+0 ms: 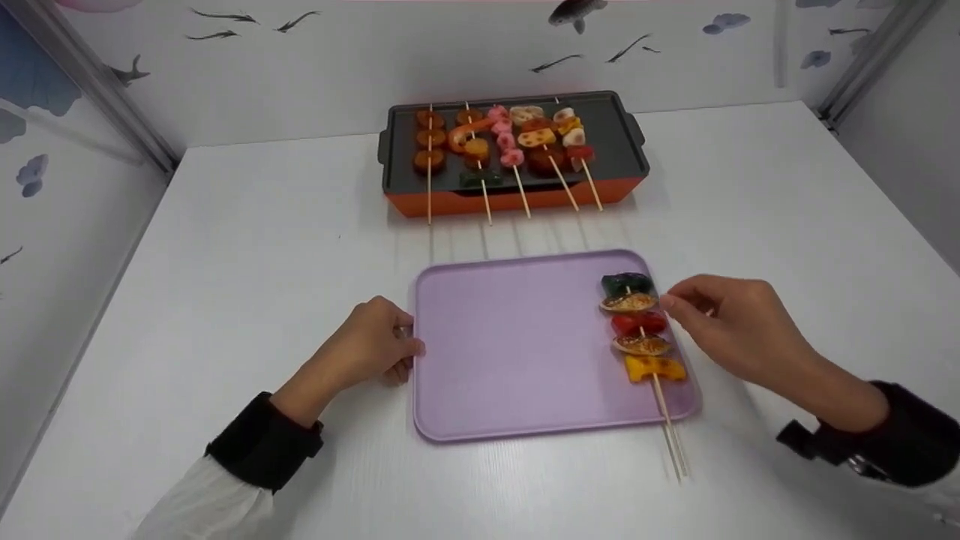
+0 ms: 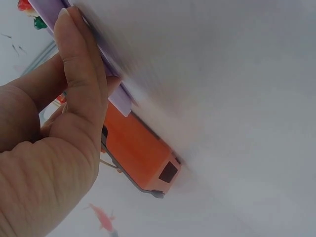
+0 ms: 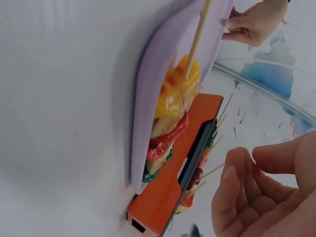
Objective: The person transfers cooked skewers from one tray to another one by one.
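A lilac tray [image 1: 517, 352] lies flat on the table. My left hand [image 1: 375, 341] pinches its left rim, the thumb over the edge; the left wrist view shows that hand [image 2: 69, 98] close against the tray [image 2: 118, 96]. Along the tray's right side lies a skewer [image 1: 641, 324] with green, red and yellow pieces and browned slices between them. Its stick end juts past the front rim. My right hand [image 1: 742, 330] hovers beside the skewer's upper part. In the right wrist view this hand [image 3: 261, 192] has loosely bent fingers and holds nothing, apart from the food.
Behind the tray stands an orange grill [image 1: 517, 199] with a dark top plate. Several skewers lie across it, their sticks pointing toward me over its front edge. Brown round pieces [image 1: 430, 161] sit there too. White panels with painted fish enclose the table [image 1: 262, 225] at the back and sides.
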The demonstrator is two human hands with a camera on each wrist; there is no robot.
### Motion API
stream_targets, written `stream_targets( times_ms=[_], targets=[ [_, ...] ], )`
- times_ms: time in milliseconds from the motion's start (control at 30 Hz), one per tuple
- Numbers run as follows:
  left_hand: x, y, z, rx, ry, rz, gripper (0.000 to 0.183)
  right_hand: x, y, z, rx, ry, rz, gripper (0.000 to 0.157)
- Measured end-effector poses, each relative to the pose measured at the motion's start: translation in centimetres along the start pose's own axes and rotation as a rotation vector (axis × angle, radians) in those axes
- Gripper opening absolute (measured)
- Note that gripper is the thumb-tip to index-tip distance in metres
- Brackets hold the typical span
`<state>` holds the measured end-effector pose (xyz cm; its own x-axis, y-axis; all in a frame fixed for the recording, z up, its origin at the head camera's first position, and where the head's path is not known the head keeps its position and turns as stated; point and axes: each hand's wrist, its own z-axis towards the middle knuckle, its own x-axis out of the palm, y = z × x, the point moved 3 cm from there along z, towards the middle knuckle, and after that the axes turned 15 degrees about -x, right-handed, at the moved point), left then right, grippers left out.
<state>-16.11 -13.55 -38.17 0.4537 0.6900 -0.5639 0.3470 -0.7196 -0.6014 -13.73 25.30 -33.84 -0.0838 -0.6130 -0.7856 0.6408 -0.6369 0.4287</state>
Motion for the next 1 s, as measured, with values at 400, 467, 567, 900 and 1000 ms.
stream_targets(
  times_ms=[400, 467, 567, 900, 1000],
  targets=[
    [-0.1, 0.0, -0.2, -0.010, 0.002, -0.019, 0.010, 1.7, -3.2, 9.4, 0.206, 0.104, 0.154, 0.053],
    [-0.1, 0.0, -0.2, -0.007, 0.008, -0.025, 0.007, 2.0, -3.9, 10.7, 0.312, 0.119, 0.271, 0.060],
    [-0.1, 0.0, -0.1, -0.007, 0.015, -0.037, 0.005, 2.7, -4.9, 12.1, 0.467, 0.119, 0.497, 0.061],
    [0.0, 0.0, -0.2, -0.004, 0.010, -0.035, 0.007, 4.7, -7.1, 13.9, 0.759, -0.032, 0.992, 0.041],
    [0.0, 0.1, -0.2, -0.006, 0.003, -0.031, 0.008, 4.6, -7.3, 14.1, 0.762, -0.090, 1.033, 0.028]
  ],
)
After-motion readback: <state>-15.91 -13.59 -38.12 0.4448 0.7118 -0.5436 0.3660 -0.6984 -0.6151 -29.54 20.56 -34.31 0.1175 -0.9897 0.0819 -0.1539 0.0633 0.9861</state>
